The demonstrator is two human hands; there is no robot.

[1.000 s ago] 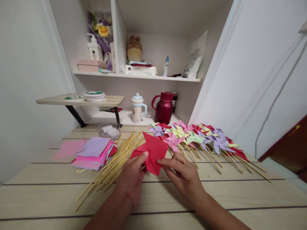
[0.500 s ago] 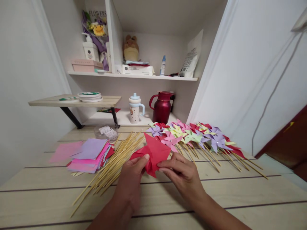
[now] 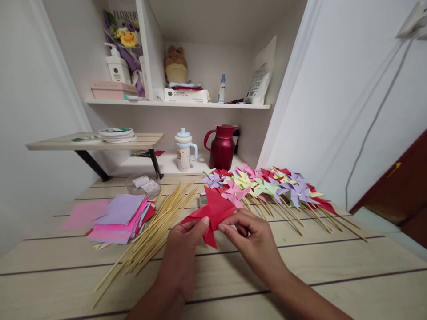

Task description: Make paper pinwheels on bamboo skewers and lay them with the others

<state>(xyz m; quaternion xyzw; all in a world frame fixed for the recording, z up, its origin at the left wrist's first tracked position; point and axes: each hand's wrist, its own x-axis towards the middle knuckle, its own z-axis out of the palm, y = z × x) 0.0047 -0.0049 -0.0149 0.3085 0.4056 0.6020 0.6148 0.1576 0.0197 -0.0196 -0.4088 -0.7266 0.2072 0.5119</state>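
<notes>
Between my hands, above the table, is a red paper pinwheel (image 3: 216, 209) with folded, pointed blades. My left hand (image 3: 187, 238) pinches it from the left, the thumb pressed near its centre. My right hand (image 3: 251, 233) is closed on the right-hand blade, thumb against the curled fingers. Just to the left lies a loose bundle of thin wooden sticks (image 3: 156, 231). Beyond them is a stack of coloured paper squares (image 3: 122, 211), purple and pink on top. Finished paper pinwheels (image 3: 267, 189) on sticks lie in a heap at the back right.
A clear round dish (image 3: 143, 184) with white packets stands behind the paper. On the left, a small raised stand (image 3: 147, 141) carries round tape rolls (image 3: 116, 134). A pale cup (image 3: 183, 151) and a red thermos jug (image 3: 222, 146) stand at the back, beneath a shelf (image 3: 180, 105).
The red pinwheel's right blade has been drawn in and its shape looks more even. My right fingers have curled closer on it. The view has shifted slightly.
</notes>
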